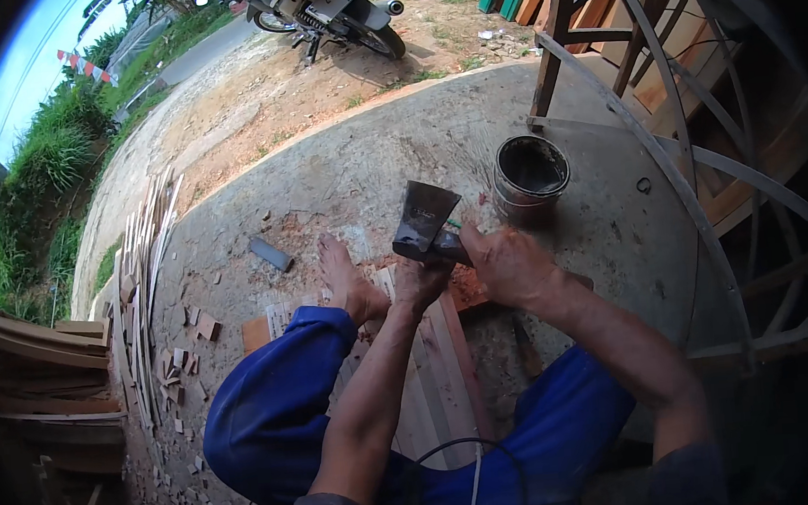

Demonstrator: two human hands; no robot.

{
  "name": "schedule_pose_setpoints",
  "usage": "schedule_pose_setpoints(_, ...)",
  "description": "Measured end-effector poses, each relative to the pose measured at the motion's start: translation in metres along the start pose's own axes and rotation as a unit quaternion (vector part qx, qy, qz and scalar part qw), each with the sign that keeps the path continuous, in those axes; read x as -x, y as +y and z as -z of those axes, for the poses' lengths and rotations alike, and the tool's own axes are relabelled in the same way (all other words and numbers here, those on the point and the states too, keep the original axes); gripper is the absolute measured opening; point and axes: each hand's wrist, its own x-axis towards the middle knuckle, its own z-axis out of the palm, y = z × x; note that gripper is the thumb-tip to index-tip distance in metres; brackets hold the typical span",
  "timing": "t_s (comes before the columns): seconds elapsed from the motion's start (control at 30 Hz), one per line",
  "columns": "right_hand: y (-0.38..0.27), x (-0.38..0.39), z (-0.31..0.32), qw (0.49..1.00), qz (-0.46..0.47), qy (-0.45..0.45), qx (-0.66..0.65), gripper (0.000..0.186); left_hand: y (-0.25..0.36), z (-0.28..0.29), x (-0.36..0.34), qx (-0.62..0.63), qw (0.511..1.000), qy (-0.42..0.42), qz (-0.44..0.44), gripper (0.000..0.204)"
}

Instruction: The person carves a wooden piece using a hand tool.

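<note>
My right hand (509,263) is closed round the handle of a hatchet, its broad dark steel head (427,211) raised at the centre of the view. My left hand (418,282) is closed just beneath that head, which partly hides its fingers and whatever they hold; a thin green piece (454,223) shows beside the head. Below both hands lies a panel of pale wooden strips (447,382) between my legs, with a reddish board (469,295) across its far end. A dark-handled tool (525,347) lies right of the panel.
A bucket (533,200) stands beyond my right hand, a grey block (269,254) beyond my bare foot (350,290). Wooden strips (140,273) and offcuts (189,360) lie left, curved frames (682,164) stand right. A parked motorbike (328,16) is at the back.
</note>
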Motion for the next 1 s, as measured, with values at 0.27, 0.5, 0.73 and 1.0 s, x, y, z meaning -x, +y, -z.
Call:
schedule_pose_setpoints(0.27,-0.022,-0.003,0.029,0.968,0.093,0.197,-0.125,0.028,-0.038,0.011,0.002,-0.104,0.989,0.097,-0.040,0.046)
schedule_pose_setpoints(0.5,0.010,-0.007,-0.013,0.998,0.030,0.025,-0.058,0.028,0.009,0.007,0.003,-0.040,0.993,-0.047,0.100,0.038)
schedule_pose_setpoints(0.73,-0.007,0.002,0.009,0.986,0.041,0.131,-0.090,0.030,-0.010,-0.003,0.000,0.010,0.998,0.046,0.031,0.041)
schedule_pose_setpoints(1.0,-0.005,-0.005,-0.015,0.992,0.047,0.096,-0.059,0.033,-0.019,0.008,0.006,-0.054,0.998,0.030,0.034,0.041)
